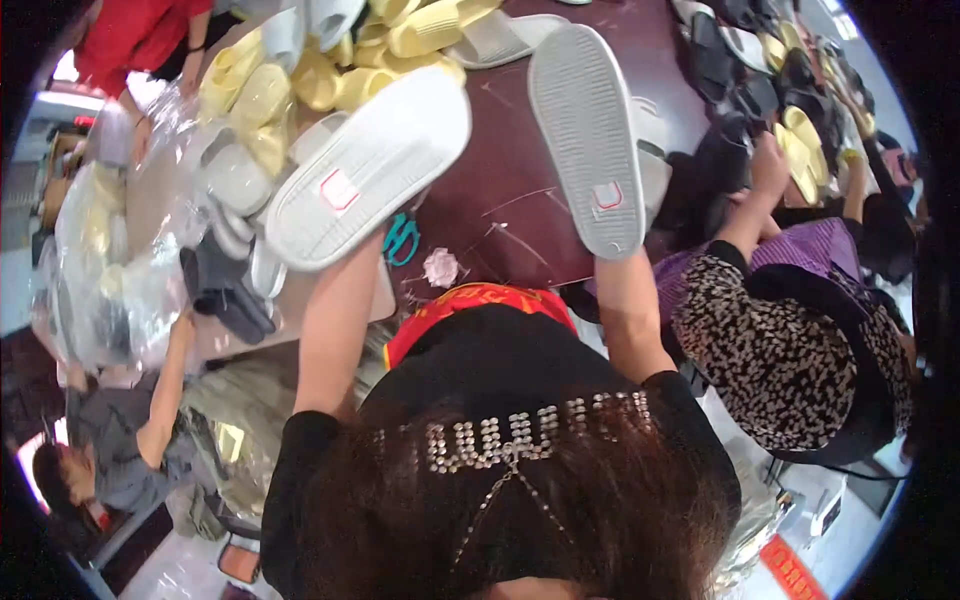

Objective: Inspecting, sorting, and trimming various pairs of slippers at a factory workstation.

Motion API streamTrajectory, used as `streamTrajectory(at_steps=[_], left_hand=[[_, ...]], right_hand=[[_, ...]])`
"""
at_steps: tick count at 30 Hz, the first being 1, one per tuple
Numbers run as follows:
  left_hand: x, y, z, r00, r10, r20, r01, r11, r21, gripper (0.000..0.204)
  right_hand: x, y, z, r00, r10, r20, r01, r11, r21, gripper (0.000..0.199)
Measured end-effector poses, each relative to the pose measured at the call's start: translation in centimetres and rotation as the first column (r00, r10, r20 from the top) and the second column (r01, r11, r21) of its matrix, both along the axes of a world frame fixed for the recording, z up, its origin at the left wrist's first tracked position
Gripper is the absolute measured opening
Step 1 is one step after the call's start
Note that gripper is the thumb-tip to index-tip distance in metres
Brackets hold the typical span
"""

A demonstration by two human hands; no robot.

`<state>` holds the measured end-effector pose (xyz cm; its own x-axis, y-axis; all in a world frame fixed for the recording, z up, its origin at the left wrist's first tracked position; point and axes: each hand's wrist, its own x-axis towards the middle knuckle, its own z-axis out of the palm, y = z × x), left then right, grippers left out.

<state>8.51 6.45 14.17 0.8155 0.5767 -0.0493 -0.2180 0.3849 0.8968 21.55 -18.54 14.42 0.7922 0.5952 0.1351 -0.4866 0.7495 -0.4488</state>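
Observation:
I hold a pale grey slipper point(400, 150) up on the left, its ribbed sole facing me and a small red-edged white label on it. My left forearm point(340, 310) runs up behind it, and the slipper hides my left hand. On the right, a second grey slipper point(575, 130) is raised almost upright, sole toward me, with a similar label near its lower end. The right forearm point(630, 305) meets it from below, and my right hand is hidden behind it. Beneath both lies a dark red table point(490, 130).
Yellow slippers point(330, 75) and grey ones pile up at the far left. Teal-handled scissors point(401, 240) and a crumpled pinkish piece point(440, 267) lie on the table. Clear plastic bags point(140, 260) hold slippers at left. A co-worker's patterned sleeve point(740, 310) is close on my right; others work at left.

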Motion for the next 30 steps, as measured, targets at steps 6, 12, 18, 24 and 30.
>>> streamTrajectory(at_steps=[6,12,18,24,30], left_hand=[[-2.2,-1.5,-2.5,0.978,0.074,-0.195,-0.051,0.992,0.118,0.064],[-6.3,-1.3,-5.3,0.938,0.054,-0.343,0.008,0.984,0.177,0.065],[-9.1,-2.0,-8.1,0.842,0.296,-0.45,-0.012,0.845,0.534,0.053],[-9.2,-3.0,-9.9,0.825,0.433,-0.364,-0.159,0.795,0.585,0.054],[-6.7,-9.0,-9.6,0.841,0.456,-0.29,-0.125,0.686,0.717,0.045]], right_hand=[[0.5,0.0,-1.2,0.93,-0.061,0.362,0.328,0.581,-0.745,0.039],[1.0,-1.1,-8.9,0.529,0.367,0.765,0.841,-0.106,-0.531,0.055],[-1.4,-0.5,-11.5,0.792,0.332,0.512,0.593,-0.215,-0.776,0.085],[-3.5,1.1,-12.7,0.82,0.462,0.337,0.49,-0.264,-0.831,0.096],[-5.2,4.3,-16.5,0.786,0.466,0.406,0.499,-0.091,-0.862,0.093]])
